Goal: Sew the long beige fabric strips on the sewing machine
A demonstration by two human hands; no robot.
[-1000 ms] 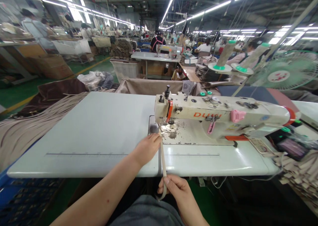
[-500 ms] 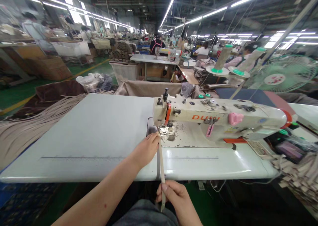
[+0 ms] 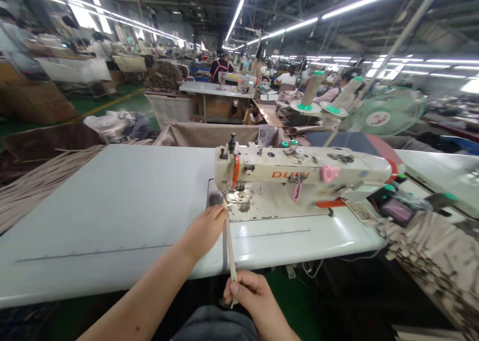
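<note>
A narrow beige fabric strip [image 3: 230,246] runs from the needle area of the sewing machine [image 3: 299,173] down over the table's front edge. My left hand [image 3: 205,232] is closed on the strip's upper part, just in front of the presser foot, with the fingertips together. Below the table edge, my right hand [image 3: 249,293] pinches the strip near its lower end between thumb and fingers. The strip is stretched fairly straight between both hands. Whether its far end lies under the presser foot cannot be made out.
The white sewing table [image 3: 123,196] has a ruler line along its front. Many beige strips [image 3: 41,186] hang at the left, and more strip bundles [image 3: 422,246] lie at the right. Thread cones [image 3: 310,92] and a green fan [image 3: 385,112] stand behind the machine. Other people work farther back.
My view has turned to the right, so the table and machine appear farther left. Both hands keep their hold on the strip; its lower end shows less below my right hand.
</note>
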